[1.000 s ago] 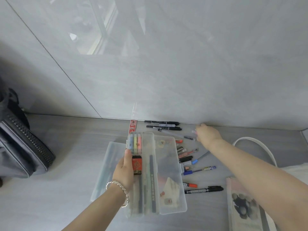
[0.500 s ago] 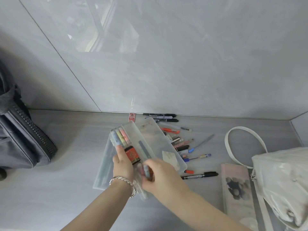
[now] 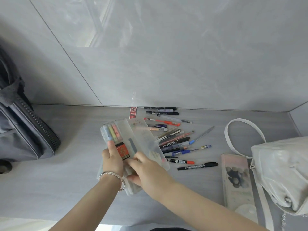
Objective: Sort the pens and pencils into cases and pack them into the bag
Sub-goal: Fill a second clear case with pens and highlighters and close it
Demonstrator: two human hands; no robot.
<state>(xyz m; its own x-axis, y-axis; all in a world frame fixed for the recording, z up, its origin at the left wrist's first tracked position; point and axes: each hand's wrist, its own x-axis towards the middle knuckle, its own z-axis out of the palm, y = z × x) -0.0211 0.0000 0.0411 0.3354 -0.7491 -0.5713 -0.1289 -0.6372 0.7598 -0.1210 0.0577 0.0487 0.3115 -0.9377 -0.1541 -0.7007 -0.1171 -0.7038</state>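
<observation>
A clear plastic pencil case (image 3: pixel 143 137) lies open at the middle of the grey counter, with pastel highlighters (image 3: pixel 113 132) and a red 2B box (image 3: pixel 123 151) inside. My left hand (image 3: pixel 112 158) grips the case's left side, thumb next to the red box. My right hand (image 3: pixel 148 169) reaches into the case's near end, fingers curled among the pens there; what they hold is hidden. A heap of loose pens and markers (image 3: pixel 176 140) lies right of the case. A second, pinkish case (image 3: pixel 236 182) lies closed further right.
A white shoulder bag (image 3: pixel 281 174) with a looped strap sits at the right edge. A dark grey backpack (image 3: pixel 21 129) stands at the left. Two black pens (image 3: pixel 160 110) and a red lead packet (image 3: pixel 133 112) lie along the tiled wall.
My right hand came back from the pens by the wall and reached into the case's near end. The case has been turned at an angle and lifted slightly by my left hand.
</observation>
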